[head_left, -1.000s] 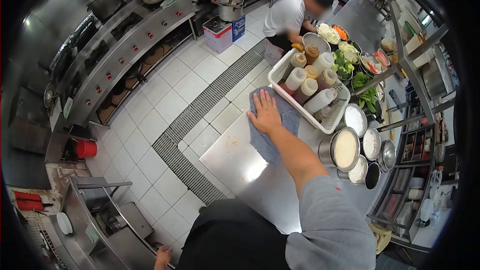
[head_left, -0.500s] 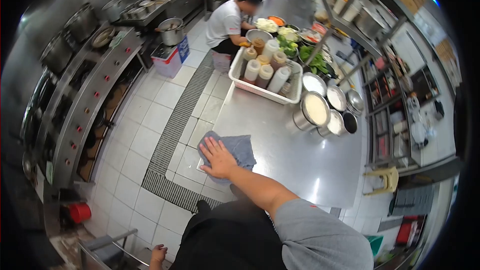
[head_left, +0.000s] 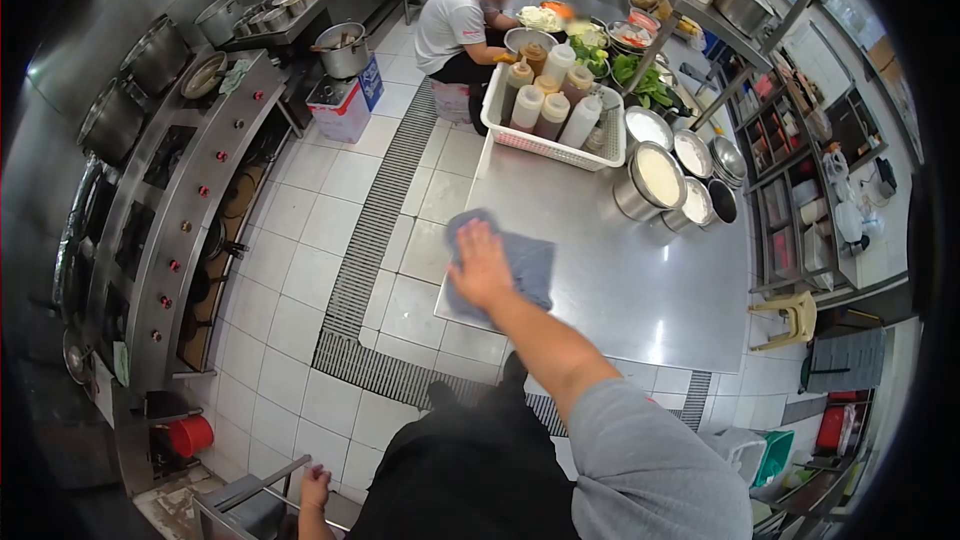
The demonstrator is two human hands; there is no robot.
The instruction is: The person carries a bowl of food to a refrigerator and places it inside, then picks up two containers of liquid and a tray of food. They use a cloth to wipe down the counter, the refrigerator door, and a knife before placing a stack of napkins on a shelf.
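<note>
My right hand (head_left: 480, 265) lies flat with fingers spread on a grey-blue cloth (head_left: 525, 268), pressing it at the left edge of the stainless steel table (head_left: 620, 300). Part of the cloth reaches past that edge. Low at the left, my left hand (head_left: 315, 487) hangs beside my body with its fingers curled and nothing visible in them. A metal rail (head_left: 265, 483) is close to it. Farther along the table stands a white basket (head_left: 556, 147) of squeeze bottles, and to its right are several metal pots, one a pot of pale contents (head_left: 660, 176).
A co-worker (head_left: 455, 28) sits at the table's far left side by bowls of cut vegetables. The stove range (head_left: 205, 190) runs along the left. A floor drain grate (head_left: 375, 210) crosses the tiles. To the right are a yellow stool (head_left: 785, 322) and a shelf rack (head_left: 790, 180).
My right hand and the cloth have moved away from me along the table's left edge. My view has shifted, showing more floor. My left hand remains low at my side.
</note>
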